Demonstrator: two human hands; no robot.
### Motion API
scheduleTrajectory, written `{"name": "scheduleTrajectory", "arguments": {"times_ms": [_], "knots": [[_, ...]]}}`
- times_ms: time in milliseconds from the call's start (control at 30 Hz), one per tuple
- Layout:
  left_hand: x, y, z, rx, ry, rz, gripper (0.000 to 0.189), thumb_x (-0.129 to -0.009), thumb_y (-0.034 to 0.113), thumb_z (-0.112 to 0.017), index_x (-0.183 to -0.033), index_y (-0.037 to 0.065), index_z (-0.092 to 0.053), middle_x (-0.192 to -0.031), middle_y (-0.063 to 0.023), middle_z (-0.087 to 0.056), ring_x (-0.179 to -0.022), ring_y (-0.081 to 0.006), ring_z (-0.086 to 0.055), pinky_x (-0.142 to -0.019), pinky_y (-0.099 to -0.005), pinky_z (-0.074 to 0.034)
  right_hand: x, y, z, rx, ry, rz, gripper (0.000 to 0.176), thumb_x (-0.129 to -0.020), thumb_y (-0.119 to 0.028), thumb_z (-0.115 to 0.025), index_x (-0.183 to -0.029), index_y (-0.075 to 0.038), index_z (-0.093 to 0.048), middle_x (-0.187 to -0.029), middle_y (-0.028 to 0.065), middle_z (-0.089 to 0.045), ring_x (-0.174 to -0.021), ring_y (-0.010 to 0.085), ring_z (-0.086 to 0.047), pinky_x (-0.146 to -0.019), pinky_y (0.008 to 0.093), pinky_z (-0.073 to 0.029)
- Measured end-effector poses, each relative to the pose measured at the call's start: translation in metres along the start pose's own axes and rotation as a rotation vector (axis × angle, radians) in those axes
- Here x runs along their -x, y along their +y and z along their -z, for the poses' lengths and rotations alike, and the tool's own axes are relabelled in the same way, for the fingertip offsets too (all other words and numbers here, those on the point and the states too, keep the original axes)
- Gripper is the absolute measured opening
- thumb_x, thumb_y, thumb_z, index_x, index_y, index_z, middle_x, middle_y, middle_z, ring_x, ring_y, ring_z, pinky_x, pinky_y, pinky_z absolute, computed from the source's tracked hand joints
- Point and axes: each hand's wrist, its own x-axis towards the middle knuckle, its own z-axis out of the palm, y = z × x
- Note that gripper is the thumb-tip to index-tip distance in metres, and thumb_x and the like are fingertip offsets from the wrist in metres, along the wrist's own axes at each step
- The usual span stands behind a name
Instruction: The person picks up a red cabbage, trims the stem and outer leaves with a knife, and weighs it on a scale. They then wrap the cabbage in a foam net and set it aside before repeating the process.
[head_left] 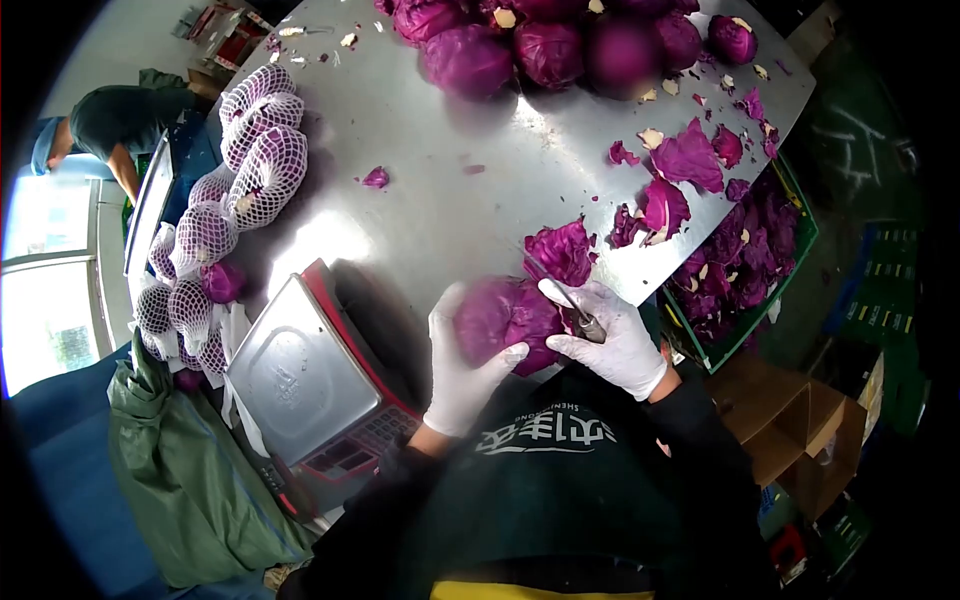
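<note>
In front of my apron, my gloved left hand (462, 365) is wrapped round the left side of a red cabbage (490, 318). My gloved right hand (612, 338) grips a knife (590, 327) by its dark handle, at the cabbage's right side. The blade points up and to the left, partly over a loose cabbage leaf (562, 250) just beyond the cabbage. Where the right fingertips meet the cabbage is partly hidden.
A weighing scale (310, 370) stands left of my hands. Netted cabbages (270, 165) line the metal table's left edge; more cabbages (548, 52) sit at the back. Right are loose leaves (688, 155) and a crate of leaves (745, 260). Another person (125, 125) bends at far left.
</note>
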Motion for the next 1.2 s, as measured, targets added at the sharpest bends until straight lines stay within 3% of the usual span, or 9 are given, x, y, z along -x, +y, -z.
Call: {"name": "scheduleTrajectory", "arguments": {"times_ms": [233,333,433,467,567,700,933,1067,1200], "knots": [[0.002,-0.006,0.010,0.028,-0.039,-0.028,0.093,-0.074,0.013,-0.085,-0.147,0.007,-0.026,-0.142,-0.0100,-0.038,-0.132,-0.0217,-0.041,-0.111,-0.0391,-0.037,-0.013,0.030,0.044,-0.153,0.527,-0.321,0.027,-0.087,-0.002,-0.065,-0.114,-0.002,-0.066,-0.099,-0.0002,-0.069,-0.073,0.0050,-0.060,-0.065,0.0216,-0.052],[0.003,-0.008,0.012,0.290,-0.027,0.048,0.092,-0.074,0.014,-0.085,-0.147,0.007,-0.028,-0.141,-0.0099,-0.041,-0.131,-0.0223,-0.042,-0.111,-0.0390,-0.037,-0.023,0.024,0.074,0.736,0.714,0.066,0.050,-0.083,-0.009,-0.073,-0.131,-0.013,-0.060,-0.114,0.0078,-0.059,-0.086,0.0111,-0.062,-0.071,0.0263,-0.053],[-0.001,0.001,0.015,0.654,0.003,0.165,0.079,-0.078,-0.003,-0.074,-0.144,0.008,-0.033,-0.139,-0.0088,-0.043,-0.128,-0.0216,-0.045,-0.108,-0.0380,-0.039,-0.021,0.014,0.047,0.626,0.381,0.126,0.061,-0.080,-0.020,-0.078,-0.137,-0.023,-0.056,-0.121,0.0061,-0.052,-0.098,0.0169,-0.057,-0.085,0.0319,-0.050],[-0.003,0.000,0.018,0.724,0.022,0.196,0.078,-0.079,-0.005,-0.072,-0.144,0.008,-0.033,-0.138,-0.0090,-0.045,-0.126,-0.0216,-0.046,-0.107,-0.0382,-0.040,-0.015,0.014,0.031,0.118,0.100,-0.152,0.063,-0.079,-0.027,-0.080,-0.137,-0.025,-0.055,-0.122,0.0035,-0.053,-0.103,0.0186,-0.057,-0.087,0.0318,-0.050],[-0.010,-0.005,0.026,0.756,0.094,0.278,0.066,-0.086,0.004,-0.068,-0.143,0.008,-0.035,-0.136,-0.0100,-0.048,-0.125,-0.0221,-0.048,-0.105,-0.0385,-0.042,-0.015,0.001,-0.018,0.057,-0.128,0.104,0.085,-0.070,-0.022,-0.087,-0.144,-0.025,-0.047,-0.122,0.0009,-0.048,-0.116,0.0154,-0.045,-0.094,0.0271,-0.047],[-0.013,-0.007,0.030,0.819,0.096,0.343,0.061,-0.089,0.023,-0.070,-0.140,0.007,-0.039,-0.133,-0.0105,-0.051,-0.120,-0.0237,-0.052,-0.100,-0.0411,-0.047,-0.026,0.006,-0.034,0.004,-0.006,0.073,0.061,-0.077,-0.006,-0.080,-0.133,-0.017,-0.058,-0.115,0.0007,-0.049,-0.092,0.0092,-0.057,-0.075,0.0223,-0.050],[-0.016,-0.003,0.021,0.854,0.079,0.383,0.056,-0.090,0.024,-0.068,-0.137,0.006,-0.041,-0.131,-0.0115,-0.053,-0.119,-0.0243,-0.054,-0.099,-0.0421,-0.047,-0.029,0.017,-0.022,-0.081,-0.020,0.036,0.028,-0.083,0.010,-0.066,-0.108,-0.002,-0.061,-0.112,0.0028,-0.050,-0.103,0.0112,-0.056,-0.085,0.0241,-0.049],[-0.019,0.001,0.017,0.797,0.095,0.340,0.054,-0.093,0.019,-0.065,-0.138,0.004,-0.039,-0.132,-0.0123,-0.052,-0.120,-0.0234,-0.053,-0.100,-0.0406,-0.047,-0.025,-0.034,0.003,-0.535,-0.074,-0.307,0.013,-0.088,0.003,-0.064,-0.099,-0.002,-0.066,-0.088,0.0001,-0.064,-0.067,0.0059,-0.058,-0.059,0.0198,-0.048],[-0.021,0.005,0.014,0.796,0.099,0.363,0.053,-0.094,0.017,-0.063,-0.138,0.004,-0.038,-0.132,-0.0123,-0.051,-0.119,-0.0229,-0.053,-0.099,-0.0394,-0.047,-0.034,-0.015,0.008,-0.412,0.205,0.147,0.028,-0.084,-0.009,-0.076,-0.109,-0.006,-0.063,-0.089,0.0004,-0.063,-0.073,0.0047,-0.056,-0.056,0.0174,-0.044]]}}
